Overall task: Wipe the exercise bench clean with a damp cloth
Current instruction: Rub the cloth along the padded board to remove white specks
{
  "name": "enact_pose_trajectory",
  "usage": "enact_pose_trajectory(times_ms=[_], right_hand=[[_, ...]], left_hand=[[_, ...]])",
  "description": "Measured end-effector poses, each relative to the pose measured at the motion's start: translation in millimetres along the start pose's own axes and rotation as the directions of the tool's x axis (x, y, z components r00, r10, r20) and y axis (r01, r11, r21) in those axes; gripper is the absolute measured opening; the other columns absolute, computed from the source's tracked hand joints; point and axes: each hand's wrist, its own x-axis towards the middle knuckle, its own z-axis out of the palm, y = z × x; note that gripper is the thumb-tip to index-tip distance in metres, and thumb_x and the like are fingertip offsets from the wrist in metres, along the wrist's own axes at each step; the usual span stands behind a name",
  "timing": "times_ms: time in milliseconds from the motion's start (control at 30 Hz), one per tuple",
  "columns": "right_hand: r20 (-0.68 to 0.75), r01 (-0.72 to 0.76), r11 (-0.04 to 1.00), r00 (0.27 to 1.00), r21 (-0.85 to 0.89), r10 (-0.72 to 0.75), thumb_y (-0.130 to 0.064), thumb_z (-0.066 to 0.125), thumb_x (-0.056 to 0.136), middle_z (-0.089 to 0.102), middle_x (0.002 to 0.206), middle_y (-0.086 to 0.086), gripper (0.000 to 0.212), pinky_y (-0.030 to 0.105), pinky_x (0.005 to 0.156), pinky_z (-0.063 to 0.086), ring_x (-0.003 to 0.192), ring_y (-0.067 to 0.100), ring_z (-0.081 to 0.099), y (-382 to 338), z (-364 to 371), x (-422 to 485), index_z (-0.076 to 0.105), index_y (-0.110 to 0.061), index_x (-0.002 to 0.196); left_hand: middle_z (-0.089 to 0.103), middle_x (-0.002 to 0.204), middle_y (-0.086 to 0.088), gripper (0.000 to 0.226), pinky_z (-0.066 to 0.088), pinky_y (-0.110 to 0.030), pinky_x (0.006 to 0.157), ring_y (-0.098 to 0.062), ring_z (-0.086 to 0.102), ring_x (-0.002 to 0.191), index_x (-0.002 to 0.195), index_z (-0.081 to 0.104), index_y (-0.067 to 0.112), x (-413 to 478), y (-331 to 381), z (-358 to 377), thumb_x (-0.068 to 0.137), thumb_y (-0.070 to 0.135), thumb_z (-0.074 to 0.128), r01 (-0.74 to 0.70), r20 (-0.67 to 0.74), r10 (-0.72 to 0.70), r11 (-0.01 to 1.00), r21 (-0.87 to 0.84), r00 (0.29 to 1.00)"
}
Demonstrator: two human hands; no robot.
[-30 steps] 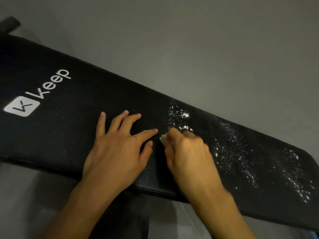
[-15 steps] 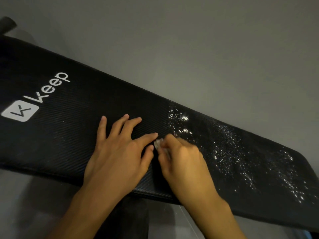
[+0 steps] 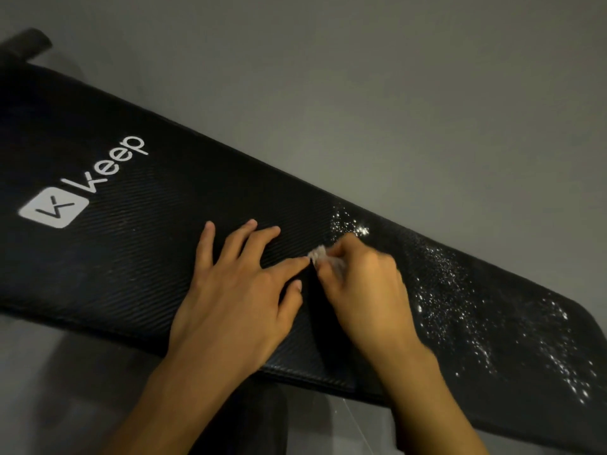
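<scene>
A long black padded exercise bench (image 3: 138, 244) with a white "Keep" logo (image 3: 82, 188) runs from upper left to lower right. White specks (image 3: 460, 290) glisten over its right part. My left hand (image 3: 236, 290) lies flat on the pad with its fingers spread. Just to its right, my right hand (image 3: 364, 287) curls round a small crumpled white cloth (image 3: 317, 252) and presses it on the pad. Only a corner of the cloth shows past the fingers, close to my left index fingertip.
Grey floor (image 3: 394, 110) lies behind and below the bench. A black roller end (image 3: 29, 44) sticks out at the top left. A dark bench support (image 3: 249, 418) stands under the pad between my forearms.
My right hand has slid the cloth up the pad, away from me, towards the nearest patch of specks. My left hand has stayed flat in place.
</scene>
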Motion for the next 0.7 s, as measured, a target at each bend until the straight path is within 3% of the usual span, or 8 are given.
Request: enact_pose_trajectory(times_ms=[100, 300, 433, 533, 700], right_hand=[[-0.024, 0.063, 0.994, 0.998, -0.085, -0.065, -0.035, 0.058, 0.097, 0.060, 0.101, -0.001, 0.014, 0.041, 0.070, 0.056, 0.082, 0.020, 0.063, -2, 2, 25, 0.060, -0.023, 0.104], [-0.035, 0.232, 0.968, 0.971, -0.091, -0.236, -0.027, 0.055, 0.100, 0.046, 0.100, -0.006, 0.025, 0.033, 0.059, 0.055, 0.073, 0.013, 0.055, -10, 6, -22, 0.063, -0.019, 0.121], [-0.098, 0.199, 0.976, 0.973, -0.089, -0.207, -0.027, 0.055, 0.101, 0.048, 0.099, -0.001, 0.023, 0.037, 0.065, 0.056, 0.078, 0.016, 0.057, 2, 8, 1, 0.069, -0.010, 0.107], [-0.107, 0.180, 0.976, 0.975, -0.124, -0.193, -0.023, 0.056, 0.101, 0.052, 0.103, 0.001, 0.022, 0.036, 0.073, 0.057, 0.085, 0.018, 0.059, 1, 9, 23, 0.071, -0.010, 0.108], [-0.038, 0.264, 0.962, 0.963, -0.066, -0.267, -0.017, 0.061, 0.098, 0.052, 0.091, -0.003, 0.016, 0.029, 0.062, 0.053, 0.074, 0.014, 0.056, -8, 6, -16, 0.070, -0.013, 0.111]], left_hand=[[0.052, 0.152, -0.001, 0.048, 0.017, -0.065, 0.122, -0.027, 0.038, 0.147, 0.132, 0.063, 0.047, 0, -1, 0, 0.093, 0.053, 0.036, -0.001, 0.010, 0.001, 1.000, 0.000, 1.000], [0.056, 0.147, -0.003, 0.046, 0.021, -0.066, 0.120, -0.029, 0.043, 0.144, 0.127, 0.066, 0.046, 1, 0, 2, 0.092, 0.051, 0.037, -0.001, -0.020, 0.000, 1.000, -0.003, 1.000], [0.055, 0.148, -0.002, 0.045, 0.020, -0.065, 0.121, -0.028, 0.042, 0.144, 0.128, 0.065, 0.047, 2, 0, 2, 0.092, 0.051, 0.039, 0.003, -0.016, -0.003, 1.000, 0.000, 1.000], [0.054, 0.149, -0.002, 0.045, 0.019, -0.064, 0.121, -0.027, 0.041, 0.145, 0.129, 0.065, 0.046, 2, -1, 2, 0.092, 0.051, 0.039, 0.002, 0.001, -0.002, 1.000, -0.002, 1.000], [0.056, 0.147, -0.002, 0.045, 0.020, -0.065, 0.121, -0.029, 0.043, 0.144, 0.127, 0.065, 0.047, 3, -2, 3, 0.091, 0.051, 0.038, 0.004, -0.005, -0.004, 1.000, -0.006, 1.000]])
